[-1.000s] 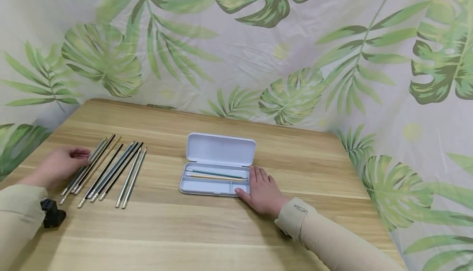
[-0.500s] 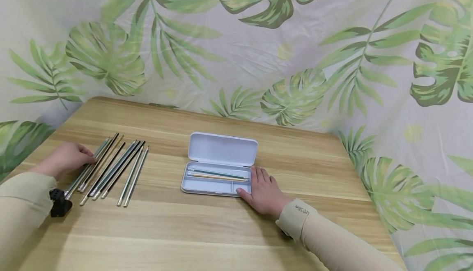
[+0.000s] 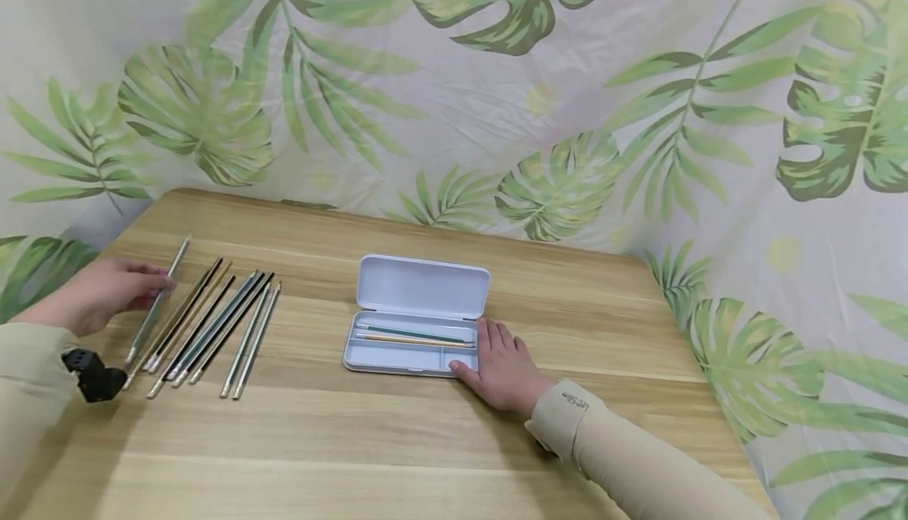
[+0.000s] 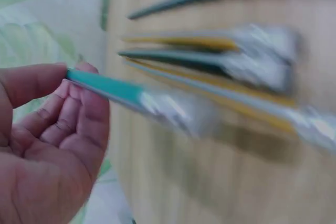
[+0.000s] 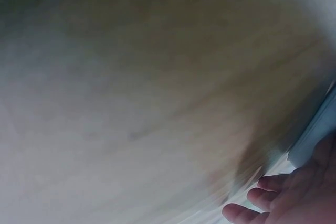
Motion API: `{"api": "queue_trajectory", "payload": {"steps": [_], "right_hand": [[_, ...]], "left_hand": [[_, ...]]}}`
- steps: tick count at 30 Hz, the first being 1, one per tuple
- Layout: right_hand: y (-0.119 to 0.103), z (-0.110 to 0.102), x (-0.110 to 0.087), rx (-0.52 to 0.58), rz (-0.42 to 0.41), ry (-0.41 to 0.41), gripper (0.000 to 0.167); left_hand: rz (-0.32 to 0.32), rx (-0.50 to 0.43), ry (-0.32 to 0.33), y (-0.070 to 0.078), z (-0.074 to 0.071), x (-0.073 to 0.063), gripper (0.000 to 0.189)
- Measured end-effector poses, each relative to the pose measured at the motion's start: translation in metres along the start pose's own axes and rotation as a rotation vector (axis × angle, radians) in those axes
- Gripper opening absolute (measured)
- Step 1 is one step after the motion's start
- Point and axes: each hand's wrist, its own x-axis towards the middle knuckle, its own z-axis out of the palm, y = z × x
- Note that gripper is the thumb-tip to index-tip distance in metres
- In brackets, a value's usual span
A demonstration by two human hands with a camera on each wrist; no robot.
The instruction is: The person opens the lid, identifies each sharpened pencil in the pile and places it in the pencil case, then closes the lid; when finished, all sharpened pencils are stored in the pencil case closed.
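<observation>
My left hand (image 3: pixel 113 293) pinches a teal-green pencil (image 4: pixel 107 85) between thumb and fingers, lifted beside the left side of a group of pencils (image 3: pixel 223 323). In the left wrist view its pale end is blurred. The right hand (image 3: pixel 507 374) lies with straight fingers against the right end of a pale blue pencil case (image 3: pixel 424 287), the thumb at its front corner. The case's lid stands open. Inside its long back compartment lie a green pencil (image 3: pixel 397 330) and a yellow pencil (image 3: pixel 411 339). The right wrist view catches only the fingers (image 5: pixel 262 198) and a case edge (image 5: pixel 315 132).
Several dark, yellow and silvery-green pencils lie slanted on the wooden table (image 3: pixel 397 457), with two silvery ones (image 3: pixel 257 340) slightly apart on the right. A leaf-patterned cloth (image 3: pixel 454 94) hangs behind the table. A black wrist camera (image 3: pixel 95 377) sits at the left cuff.
My left hand reached into the leftmost pencils, took hold of one and drew it up and left, away from the group. The right hand has stayed against the case.
</observation>
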Motion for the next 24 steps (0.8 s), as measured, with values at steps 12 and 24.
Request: {"api": "queue_trajectory", "payload": {"steps": [12,24], "right_hand": [[0.001,0.002,0.002,-0.007,-0.005,0.004,0.095],[-0.003,-0.006,-0.002,-0.007,0.003,-0.02,0.093]], "left_hand": [[0.257,-0.819,-0.251,0.06,0.056,0.025,0.034],[0.233,-0.452,-0.265,0.135,0.118,0.047,0.03]]}}
